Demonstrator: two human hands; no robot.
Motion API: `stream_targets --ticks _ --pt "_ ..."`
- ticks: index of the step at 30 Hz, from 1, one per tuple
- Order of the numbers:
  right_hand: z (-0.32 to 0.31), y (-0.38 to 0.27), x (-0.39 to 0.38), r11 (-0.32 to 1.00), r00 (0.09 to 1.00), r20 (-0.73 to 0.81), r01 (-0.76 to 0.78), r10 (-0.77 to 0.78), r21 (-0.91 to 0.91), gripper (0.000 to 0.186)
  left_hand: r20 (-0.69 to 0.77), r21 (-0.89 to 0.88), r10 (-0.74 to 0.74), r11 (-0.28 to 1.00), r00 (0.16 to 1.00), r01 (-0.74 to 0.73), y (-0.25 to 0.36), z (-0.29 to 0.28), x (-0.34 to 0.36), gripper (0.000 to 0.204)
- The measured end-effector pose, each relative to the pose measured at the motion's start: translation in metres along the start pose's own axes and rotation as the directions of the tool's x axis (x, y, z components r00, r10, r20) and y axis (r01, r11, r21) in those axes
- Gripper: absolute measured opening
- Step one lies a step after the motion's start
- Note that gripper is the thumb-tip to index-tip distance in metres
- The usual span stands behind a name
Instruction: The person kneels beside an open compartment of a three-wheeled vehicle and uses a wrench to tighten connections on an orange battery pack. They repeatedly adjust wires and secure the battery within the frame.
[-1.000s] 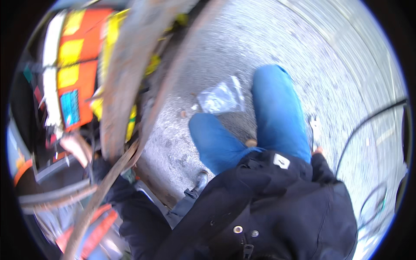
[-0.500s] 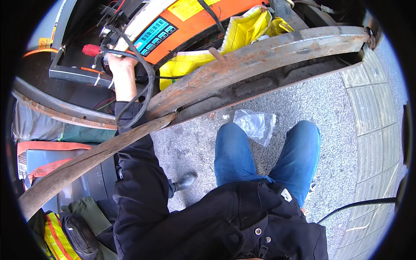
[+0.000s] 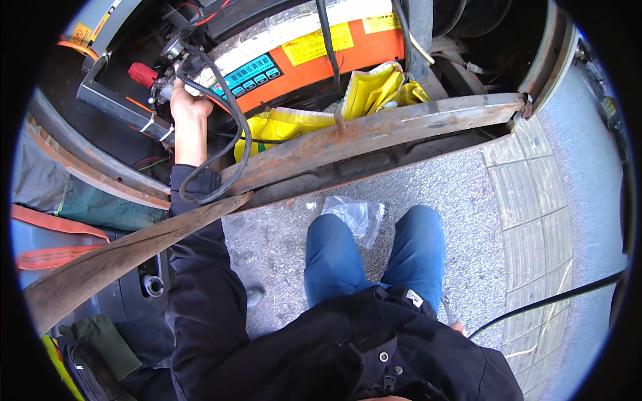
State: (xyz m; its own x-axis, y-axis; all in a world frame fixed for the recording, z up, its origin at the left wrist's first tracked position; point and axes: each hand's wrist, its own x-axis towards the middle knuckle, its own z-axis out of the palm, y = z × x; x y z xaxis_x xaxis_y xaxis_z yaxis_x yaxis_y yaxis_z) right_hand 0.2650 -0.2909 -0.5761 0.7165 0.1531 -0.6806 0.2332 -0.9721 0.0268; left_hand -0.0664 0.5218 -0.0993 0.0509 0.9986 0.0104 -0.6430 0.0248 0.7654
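My left hand (image 3: 190, 107) reaches up to a cluster of metal fittings (image 3: 164, 87) with a round gauge (image 3: 174, 48) and a red knob (image 3: 142, 75). Its fingers curl at the cluster's right side, partly covered, and what they grip cannot be made out. A looped black hose (image 3: 242, 127) hangs from there past my wrist. Right beside it is an orange machine (image 3: 314, 67) with a blue button panel (image 3: 249, 80). Only a sliver of my right hand (image 3: 458, 327) shows beyond my jacket, near a thin metal tool (image 3: 447, 309); its fingers are hidden.
A rusty curved metal rail (image 3: 401, 123) and a wooden pole (image 3: 127, 257) cross before me. Yellow bags (image 3: 294, 123) lie behind the rail. On the ground are a clear plastic bag (image 3: 358, 217) and, at right, a black hose (image 3: 548, 301).
The view has shifted, so the machine, rail and my knees sit further left and lower. My left hand stays at the fittings. The metal tool near my right hand shows more now.
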Motion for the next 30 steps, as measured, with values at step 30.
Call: stream_targets --ticks 30 --pt "-0.298 -0.181 -0.120 0.334 0.547 -0.179 0.705 -0.818 0.626 0.026 -0.014 -0.090 0.067 0.994 0.998 -0.068 -0.006 0.012 -0.011 0.019"
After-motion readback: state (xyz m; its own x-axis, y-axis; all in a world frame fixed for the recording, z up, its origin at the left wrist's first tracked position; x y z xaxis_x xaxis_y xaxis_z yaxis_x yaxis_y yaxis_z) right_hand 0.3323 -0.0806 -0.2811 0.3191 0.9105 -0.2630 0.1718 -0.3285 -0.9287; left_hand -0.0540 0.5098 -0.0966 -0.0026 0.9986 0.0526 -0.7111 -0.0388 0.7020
